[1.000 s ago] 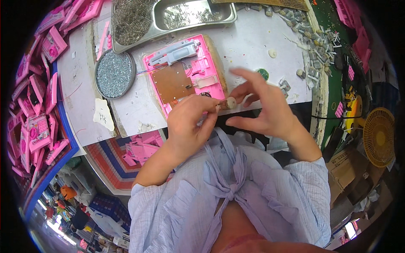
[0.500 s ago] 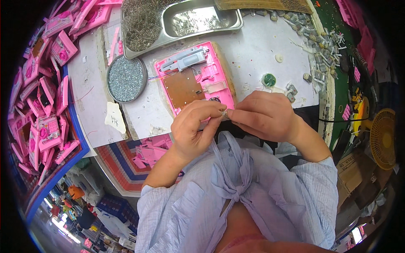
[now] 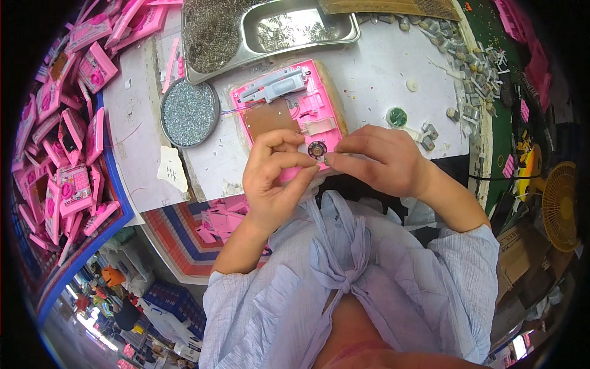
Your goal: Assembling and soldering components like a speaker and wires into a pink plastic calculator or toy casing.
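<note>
In front of me, propped on a pad, lies an opened pink plastic toy casing (image 3: 332,140). A brown circuit board (image 3: 267,118), a grey plastic mechanism (image 3: 275,88) and a small round black speaker (image 3: 317,149) are fitted inside it. My left hand (image 3: 273,169) pinches thumb and index finger together at the casing's near edge, just below the speaker. Right beside them, my right hand (image 3: 388,158) is closed too, its fingertips at the near right corner by the speaker. Whatever small thing sits between the fingertips is too small to name.
A round dish of small screws (image 3: 189,114) stands left of the casing. Behind is a metal tray (image 3: 246,46) with springs. Small grey motor-like parts (image 3: 473,98) litter the right edge, near a green round container (image 3: 396,117). Pink toys (image 3: 67,190) fill a blue-rimmed bin at left.
My hands have moved slightly apart and onto the casing's near edge, uncovering the speaker. The left fingers have spread a little above the pinch. The whole view has shifted slightly.
</note>
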A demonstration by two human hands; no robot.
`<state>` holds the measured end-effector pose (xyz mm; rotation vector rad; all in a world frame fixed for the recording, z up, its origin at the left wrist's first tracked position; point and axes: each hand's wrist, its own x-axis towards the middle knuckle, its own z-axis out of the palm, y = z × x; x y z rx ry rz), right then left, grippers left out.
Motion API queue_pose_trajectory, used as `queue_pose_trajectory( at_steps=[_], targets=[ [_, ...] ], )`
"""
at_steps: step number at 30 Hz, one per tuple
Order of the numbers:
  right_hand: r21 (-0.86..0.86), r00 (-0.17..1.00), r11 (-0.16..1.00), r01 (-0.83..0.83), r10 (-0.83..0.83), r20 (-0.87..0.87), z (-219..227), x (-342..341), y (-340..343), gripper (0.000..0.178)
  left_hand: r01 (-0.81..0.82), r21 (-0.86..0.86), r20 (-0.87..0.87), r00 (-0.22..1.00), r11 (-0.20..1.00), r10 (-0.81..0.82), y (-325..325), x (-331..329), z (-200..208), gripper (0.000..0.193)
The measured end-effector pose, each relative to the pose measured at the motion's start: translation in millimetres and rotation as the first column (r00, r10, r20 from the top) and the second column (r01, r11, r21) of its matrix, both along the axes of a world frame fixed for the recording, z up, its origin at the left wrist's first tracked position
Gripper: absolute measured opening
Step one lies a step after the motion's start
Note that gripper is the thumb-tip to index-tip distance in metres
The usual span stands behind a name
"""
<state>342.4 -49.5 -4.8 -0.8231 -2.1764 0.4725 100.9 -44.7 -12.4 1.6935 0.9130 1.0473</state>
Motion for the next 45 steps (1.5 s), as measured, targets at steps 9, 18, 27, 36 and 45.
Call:
queue_pose_trajectory(
  at_steps=[9, 18, 27, 36, 45],
  targets=[
    [0.019, 0.991, 0.991, 0.131, -0.131, 0.013, 1.7, 15.2, 7.6, 0.029, 0.031, 0.497, -0.576, 0.759, 0.867, 0.303, 58.6, 15.2, 3.2, 0.026],
    [-0.211, 0.929, 0.911, 0.354, -0.368, -0.033, 0.1, 19.2, 19.9, 0.030, 0.197, 0.425, -0.632, 0.763, 0.883, 0.134, 49.2, 16.1, 4.8, 0.034],
    [-0.131, 0.964, 0.959, 0.252, -0.238, 0.115, -20.3, -12.5, 62.6, 0.031, 0.171, 0.315, -0.662, 0.745, 0.934, 0.086, -1.0, -6.2, 4.4, 0.047],
    [-0.165, 0.936, 0.937, 0.307, -0.266, 0.231, -13.3, -18.2, 64.0, 0.022, -0.175, 0.409, -0.602, 0.686, 0.895, 0.409, 54.7, -54.8, -22.8, 0.028],
    [-0.170, 0.922, 0.936, 0.308, -0.250, 0.295, -11.5, -17.3, 65.3, 0.019, -0.229, 0.488, -0.435, 0.773, 0.843, 0.462, 37.6, -43.5, -22.5, 0.013]
  ],
)
